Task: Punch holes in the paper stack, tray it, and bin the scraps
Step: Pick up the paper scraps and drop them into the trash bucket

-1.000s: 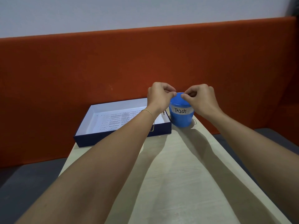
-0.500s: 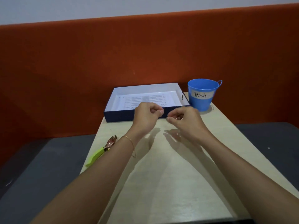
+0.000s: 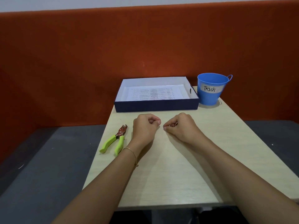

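1. Head view: the left hand (image 3: pixel 144 127) and right hand (image 3: pixel 181 126) rest curled on a pale table (image 3: pixel 169 175), fingertips pinched together; whether they pinch anything, I cannot tell.
2. Beyond the hands, a dark blue tray (image 3: pixel 156 106) holds the printed paper stack (image 3: pixel 153 93).
3. Right of the tray stands a blue bucket (image 3: pixel 210 97) labelled "Trash".
4. Just left of the left hand lies a green-handled hole punch (image 3: pixel 115 140).
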